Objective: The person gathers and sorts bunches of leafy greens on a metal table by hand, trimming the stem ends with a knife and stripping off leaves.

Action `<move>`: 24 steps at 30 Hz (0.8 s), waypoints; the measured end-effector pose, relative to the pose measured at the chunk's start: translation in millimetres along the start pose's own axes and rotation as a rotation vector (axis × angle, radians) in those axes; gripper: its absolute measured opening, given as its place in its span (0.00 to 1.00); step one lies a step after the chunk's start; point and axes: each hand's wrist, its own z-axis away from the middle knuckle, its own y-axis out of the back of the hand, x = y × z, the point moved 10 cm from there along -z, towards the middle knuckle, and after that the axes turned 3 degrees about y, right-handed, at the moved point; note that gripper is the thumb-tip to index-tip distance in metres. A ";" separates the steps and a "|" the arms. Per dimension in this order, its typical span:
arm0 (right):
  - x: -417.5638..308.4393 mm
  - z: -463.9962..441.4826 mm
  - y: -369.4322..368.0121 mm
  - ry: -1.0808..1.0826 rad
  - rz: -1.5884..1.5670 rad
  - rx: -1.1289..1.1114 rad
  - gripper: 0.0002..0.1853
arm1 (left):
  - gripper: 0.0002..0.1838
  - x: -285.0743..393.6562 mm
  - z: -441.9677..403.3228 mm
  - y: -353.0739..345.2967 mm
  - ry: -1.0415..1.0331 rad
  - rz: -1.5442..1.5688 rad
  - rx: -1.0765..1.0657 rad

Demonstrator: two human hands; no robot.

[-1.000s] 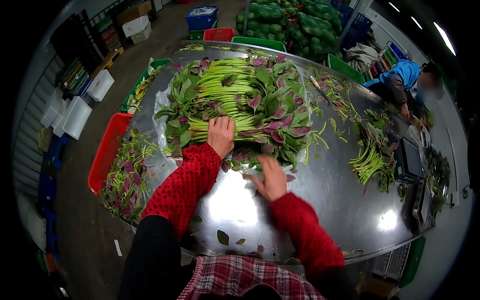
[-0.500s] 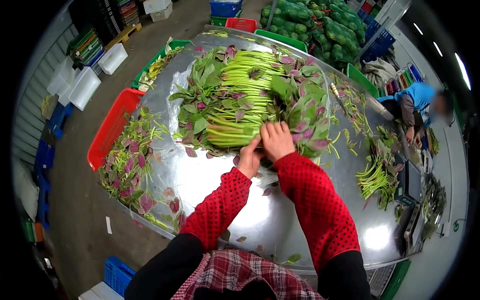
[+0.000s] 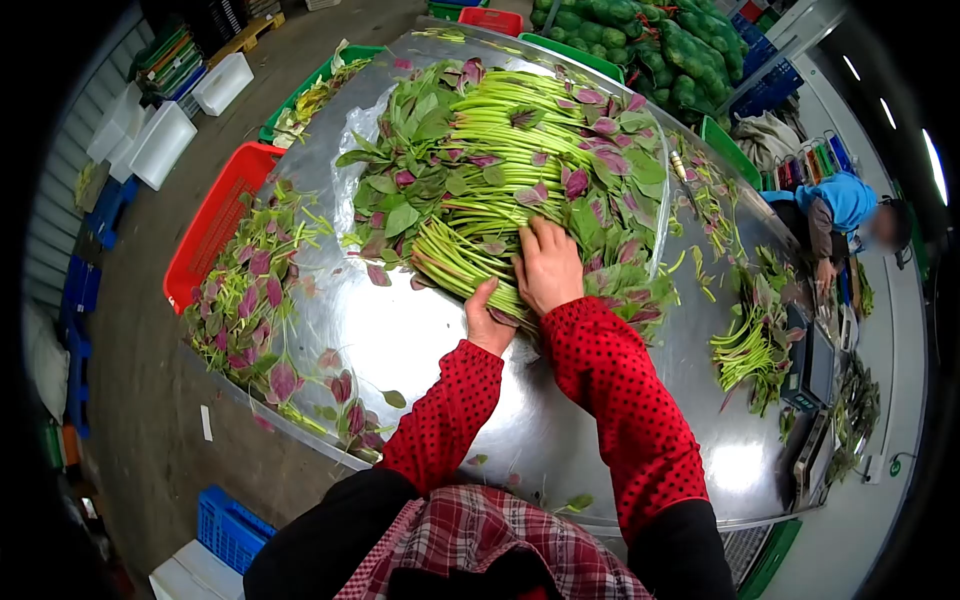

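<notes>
A wide pile of leafy amaranth [image 3: 520, 125], with green stems and green-purple leaves, lies on clear plastic on the metal table. At its near edge, a bunch of amaranth stems [image 3: 460, 262] lies slanted, cut ends to the left. My left hand [image 3: 490, 320] grips this bunch from below, thumb up along the stems and the other fingers hidden beneath. Over the top of the same bunch, my right hand [image 3: 550, 267] curls its fingers, close to the leafy end. Both wrists are in red dotted sleeves.
Loose amaranth trimmings [image 3: 250, 300] cover the table's left side near a red crate [image 3: 215, 225]. A small amaranth bunch [image 3: 750, 345] lies right, beside a scale [image 3: 812, 360]. A knife [image 3: 682, 170] rests beyond the pile. A co-worker [image 3: 835, 215] stands at the right.
The near bunch has turned from nearly level to slanted, its leafy end closer to me. My left hand has moved down and left, thumb now apart; my right hand stays over the bunch.
</notes>
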 end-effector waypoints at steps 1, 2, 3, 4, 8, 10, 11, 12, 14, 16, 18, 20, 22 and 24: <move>-8.1 8.0 1.4 0.036 0.024 0.014 0.17 | 0.25 -0.2 -3.6 4.4 -0.019 -0.002 0.015; -10.8 25.8 -17.7 0.059 -0.064 -0.080 0.16 | 0.25 -3.3 -4.9 17.9 0.024 -0.009 0.068; -14.9 47.6 -35.0 0.078 -0.153 -0.181 0.15 | 0.26 -8.7 -2.8 32.8 0.068 -0.014 0.127; -22.7 61.1 -32.1 0.046 -0.172 -0.193 0.14 | 0.27 0.6 13.3 -6.9 -0.012 -0.016 -0.052; -29.2 69.3 -8.9 -0.045 -0.260 -0.153 0.12 | 0.27 -1.7 36.3 13.9 0.030 -0.117 0.003; -22.7 46.3 20.6 -0.065 -0.263 0.086 0.11 | 0.25 -3.1 26.0 16.9 0.045 -0.047 -0.014; -17.1 39.6 20.0 -0.103 -0.174 0.101 0.11 | 0.24 -3.5 23.2 9.3 0.053 -0.026 -0.061; -7.3 48.6 -12.9 -0.144 -0.164 -0.095 0.12 | 0.21 -3.2 25.0 7.9 0.061 -0.029 -0.007; 0.3 66.5 -47.0 -0.283 -0.224 -0.343 0.14 | 0.18 -1.5 22.9 16.4 0.032 -0.045 0.029; -22.9 70.8 -24.8 -0.187 -0.191 -0.292 0.13 | 0.18 2.5 37.2 12.9 0.014 -0.115 0.064; -46.3 80.1 5.9 -0.075 -0.181 -0.177 0.14 | 0.16 6.1 52.0 12.0 0.046 -0.197 0.139; -56.1 77.9 55.4 -0.080 -0.270 -0.092 0.17 | 0.13 19.2 66.4 -21.9 0.076 -0.287 0.104; -37.6 94.4 104.1 -0.152 -0.302 0.059 0.18 | 0.12 48.3 75.4 -50.5 0.076 -0.559 -0.023; 14.4 142.1 148.9 -0.319 -0.246 0.212 0.18 | 0.11 101.2 109.2 -118.3 0.021 -1.085 -0.105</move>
